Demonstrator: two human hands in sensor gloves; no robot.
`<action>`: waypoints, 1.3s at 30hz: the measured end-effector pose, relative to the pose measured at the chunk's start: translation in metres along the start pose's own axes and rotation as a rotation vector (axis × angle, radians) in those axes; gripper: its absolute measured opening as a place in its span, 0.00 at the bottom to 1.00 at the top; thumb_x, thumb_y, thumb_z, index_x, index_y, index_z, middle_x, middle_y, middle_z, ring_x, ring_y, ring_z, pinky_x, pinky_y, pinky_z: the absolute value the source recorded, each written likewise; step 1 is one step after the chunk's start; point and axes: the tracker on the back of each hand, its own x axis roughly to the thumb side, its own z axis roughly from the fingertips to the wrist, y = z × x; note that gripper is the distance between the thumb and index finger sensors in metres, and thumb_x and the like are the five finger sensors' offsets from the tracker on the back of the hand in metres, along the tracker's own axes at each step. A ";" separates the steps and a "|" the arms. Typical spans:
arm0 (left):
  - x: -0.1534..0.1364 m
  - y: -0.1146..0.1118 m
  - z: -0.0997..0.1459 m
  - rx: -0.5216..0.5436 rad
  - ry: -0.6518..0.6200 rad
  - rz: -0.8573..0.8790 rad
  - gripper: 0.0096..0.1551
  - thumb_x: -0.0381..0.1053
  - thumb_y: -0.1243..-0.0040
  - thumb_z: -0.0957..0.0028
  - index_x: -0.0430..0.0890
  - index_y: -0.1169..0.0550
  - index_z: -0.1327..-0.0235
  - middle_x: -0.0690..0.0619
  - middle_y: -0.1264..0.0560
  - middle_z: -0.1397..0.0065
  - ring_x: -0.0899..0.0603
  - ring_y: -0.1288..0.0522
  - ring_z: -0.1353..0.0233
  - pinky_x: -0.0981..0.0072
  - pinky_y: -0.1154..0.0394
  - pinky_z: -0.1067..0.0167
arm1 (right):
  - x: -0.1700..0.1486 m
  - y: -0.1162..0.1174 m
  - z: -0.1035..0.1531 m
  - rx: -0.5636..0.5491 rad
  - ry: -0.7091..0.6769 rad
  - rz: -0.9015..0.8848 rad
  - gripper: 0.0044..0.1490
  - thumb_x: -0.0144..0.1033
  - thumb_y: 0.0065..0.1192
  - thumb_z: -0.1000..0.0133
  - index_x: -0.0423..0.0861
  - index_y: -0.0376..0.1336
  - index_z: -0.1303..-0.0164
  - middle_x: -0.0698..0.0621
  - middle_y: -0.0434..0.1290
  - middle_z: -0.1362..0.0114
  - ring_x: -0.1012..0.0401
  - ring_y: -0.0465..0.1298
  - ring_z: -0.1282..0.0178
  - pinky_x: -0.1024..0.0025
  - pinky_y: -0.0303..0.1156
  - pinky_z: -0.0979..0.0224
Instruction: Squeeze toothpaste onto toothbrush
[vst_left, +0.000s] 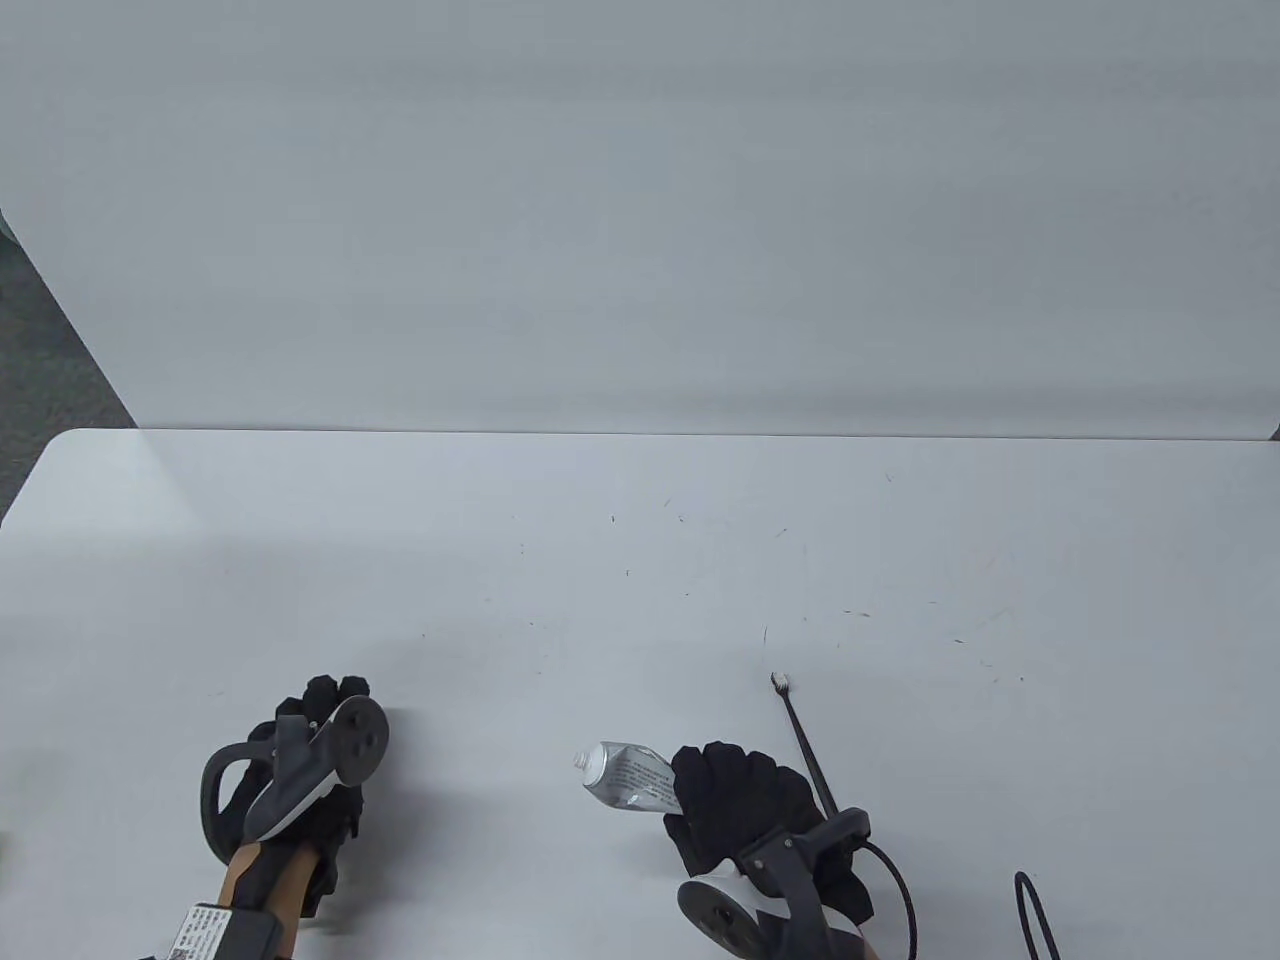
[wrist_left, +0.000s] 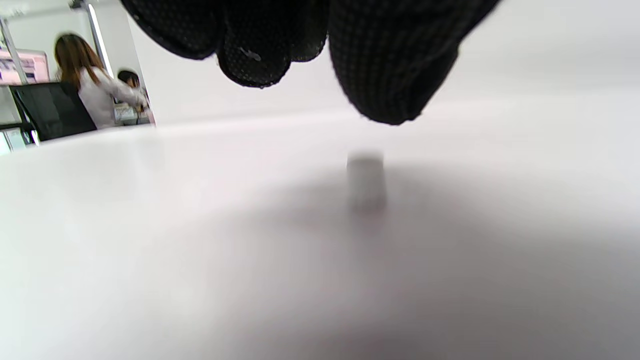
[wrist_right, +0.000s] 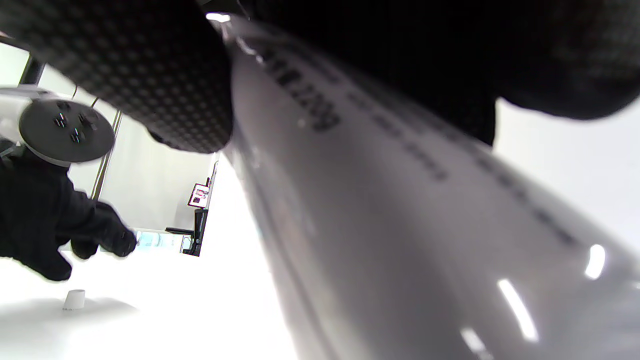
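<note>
My right hand (vst_left: 745, 800) grips the toothpaste tube (vst_left: 630, 775), nozzle bare and pointing left. My left hand's fingers (wrist_left: 385, 75) hang loose, holding nothing, above the cap (wrist_left: 366, 181), parked upright on the surface (vst_left: 600, 560). The toothbrush (vst_left: 803, 738) waits beside my right hand.

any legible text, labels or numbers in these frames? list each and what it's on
Nothing reads cleanly.
Toothpaste tube, held by the right hand: dark print runs along its side in the right wrist view, too blurred to quote; in the table view the print is too small.
Label on the left forearm: printing and a code-like patch, too small to read.
Cap standing on the table under the left hand: no marking visible.
Toothbrush: none visible.
</note>
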 end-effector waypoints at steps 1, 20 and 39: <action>0.001 0.014 0.009 0.069 0.017 0.031 0.42 0.50 0.31 0.54 0.50 0.35 0.24 0.41 0.39 0.20 0.34 0.31 0.27 0.38 0.31 0.35 | -0.001 -0.001 0.000 -0.003 0.014 -0.027 0.30 0.45 0.72 0.54 0.43 0.67 0.47 0.45 0.78 0.48 0.47 0.85 0.62 0.57 0.83 0.67; 0.120 0.033 0.073 -0.003 -0.362 1.362 0.34 0.62 0.37 0.51 0.44 0.22 0.37 0.42 0.24 0.30 0.34 0.21 0.36 0.36 0.26 0.40 | 0.032 0.001 -0.005 -0.018 0.173 -0.278 0.31 0.46 0.70 0.52 0.40 0.64 0.46 0.44 0.77 0.48 0.48 0.85 0.63 0.59 0.83 0.68; 0.088 0.020 0.058 0.016 -0.236 1.746 0.35 0.58 0.41 0.56 0.43 0.26 0.37 0.41 0.24 0.30 0.30 0.23 0.31 0.30 0.28 0.37 | -0.088 -0.017 0.003 0.219 0.522 -0.358 0.34 0.41 0.63 0.50 0.41 0.65 0.36 0.37 0.71 0.33 0.39 0.80 0.45 0.41 0.77 0.50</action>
